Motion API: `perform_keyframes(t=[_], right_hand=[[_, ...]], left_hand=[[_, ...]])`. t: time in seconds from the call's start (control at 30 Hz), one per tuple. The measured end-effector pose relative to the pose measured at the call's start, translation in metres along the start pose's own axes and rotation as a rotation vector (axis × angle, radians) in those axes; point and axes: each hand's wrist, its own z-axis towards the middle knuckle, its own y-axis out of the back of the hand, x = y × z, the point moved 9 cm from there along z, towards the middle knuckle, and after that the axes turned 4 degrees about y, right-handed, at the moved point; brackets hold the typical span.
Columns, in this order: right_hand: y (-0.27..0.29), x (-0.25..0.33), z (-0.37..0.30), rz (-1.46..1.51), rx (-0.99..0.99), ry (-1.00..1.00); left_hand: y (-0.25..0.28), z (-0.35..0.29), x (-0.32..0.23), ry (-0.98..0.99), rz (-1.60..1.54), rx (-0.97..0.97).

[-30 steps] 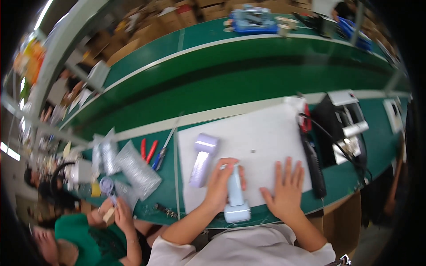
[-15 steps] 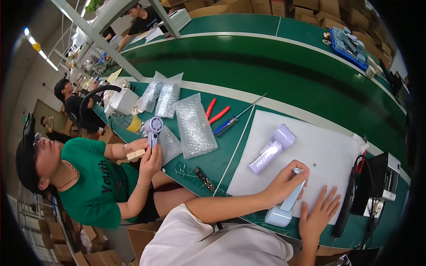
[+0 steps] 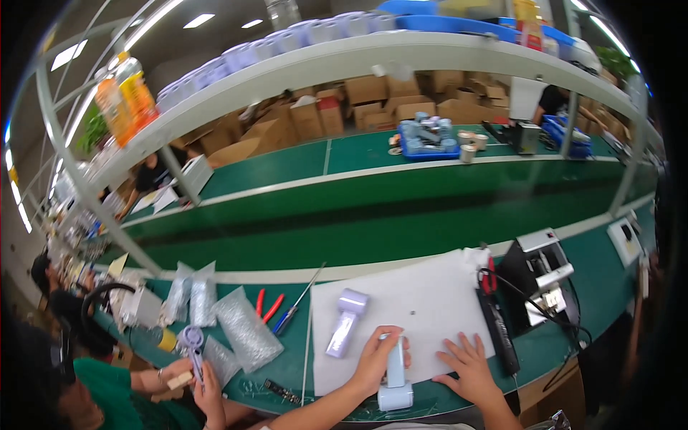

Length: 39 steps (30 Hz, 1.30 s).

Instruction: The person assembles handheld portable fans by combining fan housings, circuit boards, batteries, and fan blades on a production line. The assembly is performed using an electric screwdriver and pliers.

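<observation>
My left hand (image 3: 375,360) is closed around a light blue handheld fan (image 3: 395,376), whose wider head end points toward me at the sheet's near edge. Flat on the white sheet (image 3: 430,287), my right hand (image 3: 471,373) lies with its fingers spread and holds nothing. A purple handheld fan (image 3: 344,326) rests on the sheet, beyond and left of my left hand. Farther in, between my hands, is a tiny dark piece (image 3: 412,312), too small to identify.
Left are bubble-wrap bags (image 3: 247,330), red-handled pliers (image 3: 269,306), a blue screwdriver (image 3: 285,319) and a circuit board (image 3: 282,391). A co-worker in green (image 3: 107,394) holds a purple fan (image 3: 192,338). Right stand a black power strip (image 3: 498,333) and a cabled device (image 3: 541,283). A shelf (image 3: 344,61) spans overhead.
The view has swung up and to the right, bringing the overhead shelf into sight. My left hand still grips the blue fan, and my right hand still lies spread on the sheet.
</observation>
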Motion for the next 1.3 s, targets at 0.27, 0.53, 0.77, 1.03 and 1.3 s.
perform_keyframes(t=[0.27, 0.53, 0.77, 1.03, 1.3], right_hand=[[0.055, -0.005, 0.026, 0.179, -0.098, -0.076], [0.197, -0.015, 0.21, 0.936, -0.588, -0.037], [0.231, -0.016, 0.322, 1.147, -0.624, -0.11], [0.227, -0.005, 0.359, 1.356, -0.679, -0.164], [0.248, 0.005, 0.352, 1.258, -0.768, 0.038]], left_hand=[[-0.008, 0.007, -0.006, -0.007, 0.02, -0.023], [-0.011, 0.0, -0.023, -0.268, -0.038, 0.12], [-0.009, -0.012, -0.054, -0.567, 0.078, 0.182], [-0.007, -0.022, -0.062, -0.74, 0.17, 0.157], [-0.013, -0.02, -0.059, -0.804, 0.26, 0.203]])
